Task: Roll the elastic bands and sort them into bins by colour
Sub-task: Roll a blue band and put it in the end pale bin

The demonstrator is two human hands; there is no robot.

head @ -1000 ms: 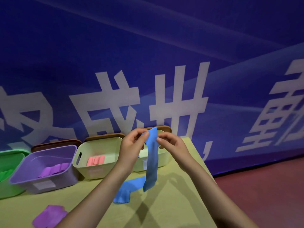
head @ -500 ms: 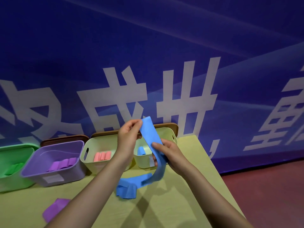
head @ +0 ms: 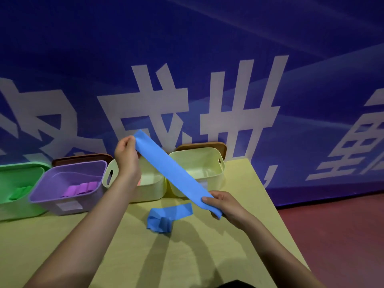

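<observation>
Blue elastic band (head: 174, 173) is held taut in the air above the yellow table (head: 124, 246), left hand (head: 126, 154) pinching its upper end and right hand (head: 223, 204) gripping lower down, its tail crumpled on the tabletop. It looks like straightening before rolling; next comes curling one end inward. Bins (head: 199, 163) stand close behind and the table edge near the right hand, with open tabletop nearer the person

Dim, blue-tinted light falls from above, throwing soft dark forearm shadows onto the table (head: 239, 235). Wide-angle bending curves the edges, detail is soft throughout, and no glare shows.
</observation>
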